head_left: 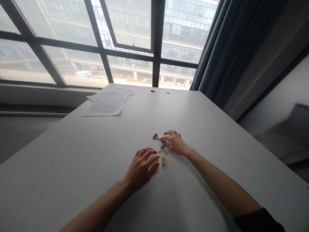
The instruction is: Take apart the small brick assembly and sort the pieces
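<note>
Small toy building bricks lie in a loose group near the middle of the white table (193, 119). My left hand (144, 164) is spread with fingers apart over a tan brick (156, 163), partly hiding it. Just right of those fingertips lies another tan brick (163, 160) with studs up. My right hand (175, 142) reaches in from the right, its fingers apart above a grey brick (163, 141); whether a fingertip touches it I cannot tell. A dark blue brick (162, 146) and small tan pieces (165, 151) lie below it. A grey wedge-shaped plate (155, 136) sits left of my right fingertips.
Printed sheets of paper (106, 103) lie overlapped at the table's far left. Two small round items, one brown (152, 91) and one white and black (168, 92), are near the far edge. Beyond stand large windows (130, 25) and a dark curtain (224, 48).
</note>
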A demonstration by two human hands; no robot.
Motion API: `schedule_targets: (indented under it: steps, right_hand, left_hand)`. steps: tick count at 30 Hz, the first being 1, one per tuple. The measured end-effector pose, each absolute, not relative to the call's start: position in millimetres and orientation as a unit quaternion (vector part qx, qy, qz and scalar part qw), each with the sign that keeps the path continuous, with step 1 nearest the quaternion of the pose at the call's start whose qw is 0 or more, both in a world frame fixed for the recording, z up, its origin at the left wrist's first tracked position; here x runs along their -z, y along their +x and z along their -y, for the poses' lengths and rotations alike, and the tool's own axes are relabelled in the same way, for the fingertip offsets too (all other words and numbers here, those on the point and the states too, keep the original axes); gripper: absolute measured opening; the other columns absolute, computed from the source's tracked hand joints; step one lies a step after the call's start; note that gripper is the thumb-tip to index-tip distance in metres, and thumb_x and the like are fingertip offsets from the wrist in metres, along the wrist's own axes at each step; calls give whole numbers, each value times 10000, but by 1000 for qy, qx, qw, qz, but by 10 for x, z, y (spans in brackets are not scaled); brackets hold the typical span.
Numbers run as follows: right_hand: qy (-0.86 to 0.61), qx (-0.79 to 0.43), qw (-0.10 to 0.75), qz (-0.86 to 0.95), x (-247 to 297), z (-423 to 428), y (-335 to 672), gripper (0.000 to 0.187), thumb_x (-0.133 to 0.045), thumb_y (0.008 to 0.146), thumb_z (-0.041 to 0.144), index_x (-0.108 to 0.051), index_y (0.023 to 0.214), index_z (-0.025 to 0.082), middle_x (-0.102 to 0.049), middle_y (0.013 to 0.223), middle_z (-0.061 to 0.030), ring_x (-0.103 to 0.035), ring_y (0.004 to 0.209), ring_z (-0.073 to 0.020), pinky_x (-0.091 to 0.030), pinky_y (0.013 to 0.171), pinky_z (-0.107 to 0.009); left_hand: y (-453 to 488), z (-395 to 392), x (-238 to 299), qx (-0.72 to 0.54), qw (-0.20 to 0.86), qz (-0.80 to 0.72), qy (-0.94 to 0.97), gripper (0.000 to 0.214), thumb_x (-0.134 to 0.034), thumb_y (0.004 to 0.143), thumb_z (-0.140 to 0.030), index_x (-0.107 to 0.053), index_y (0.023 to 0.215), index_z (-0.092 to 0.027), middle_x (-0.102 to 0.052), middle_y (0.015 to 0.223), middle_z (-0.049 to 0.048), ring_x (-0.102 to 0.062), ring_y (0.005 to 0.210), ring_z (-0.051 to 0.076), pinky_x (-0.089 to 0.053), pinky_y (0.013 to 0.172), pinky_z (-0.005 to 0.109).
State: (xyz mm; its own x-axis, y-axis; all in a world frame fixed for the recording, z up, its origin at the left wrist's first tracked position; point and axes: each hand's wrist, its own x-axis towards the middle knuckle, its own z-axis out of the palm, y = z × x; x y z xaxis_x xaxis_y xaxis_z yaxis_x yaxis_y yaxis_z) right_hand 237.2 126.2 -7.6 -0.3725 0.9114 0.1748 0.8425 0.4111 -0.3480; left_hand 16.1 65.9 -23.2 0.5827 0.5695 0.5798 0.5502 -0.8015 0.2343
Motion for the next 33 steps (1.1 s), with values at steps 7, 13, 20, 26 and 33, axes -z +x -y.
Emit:
schedule_targets:
  steps: [7, 13, 20, 26, 33]
  right_hand:
    - [-531, -97, 158, 827, 132, -1321, 2347, 361, -628, 801, 193, -616, 1153, 273, -530, 1286, -72, -380, 1241, -244, -284, 1012, -459]
    - [-524, -95, 142, 834, 65, -1355, 2327, 364, -646, 790, 205, -616, 1148, 264, -548, 1263, -76, -396, 1225, -250, -299, 991, -453]
    - [-517, -97, 151, 837, 41, -1345, 2321, 323, -641, 799, 193, -628, 1117, 246, -554, 1247, -83, -401, 1221, -256, -285, 1007, -469]
    - [-487, -205, 303, 793, 12, -1128, 2365, 311, -638, 789, 169, -630, 1093, 233, -576, 1198, -72, -453, 1186, -222, -309, 1028, -437]
    - [-368, -643, 410, 532, -79, -629, 2261, 285, -676, 785, 307, -662, 1048, 199, -646, 1026, -49, -601, 937, -164, -433, 890, -334]
  left_hand:
    - [167, -657, 231, -325, 23, -317, 891, 173, -504, 895, -241, -633, 1006, -207, -643, 1056, 71, -526, 1066, 212, -417, 896, 382]
    - [191, -608, 213, -286, 13, -269, 919, 211, -539, 886, -278, -625, 1071, -225, -654, 1118, 51, -524, 1104, 217, -382, 948, 384]
    - [192, -611, 192, -246, 17, -249, 937, 262, -556, 875, -313, -614, 1123, -253, -655, 1143, 39, -535, 1096, 226, -382, 938, 386]
    - [200, -607, 198, -288, 19, -242, 926, 253, -562, 877, -282, -597, 1121, -225, -662, 1086, 59, -548, 1060, 215, -398, 924, 378]
    - [200, -586, 148, -464, -32, -311, 829, 254, -638, 835, -232, -580, 1081, -209, -658, 944, 55, -572, 891, 191, -452, 807, 341]
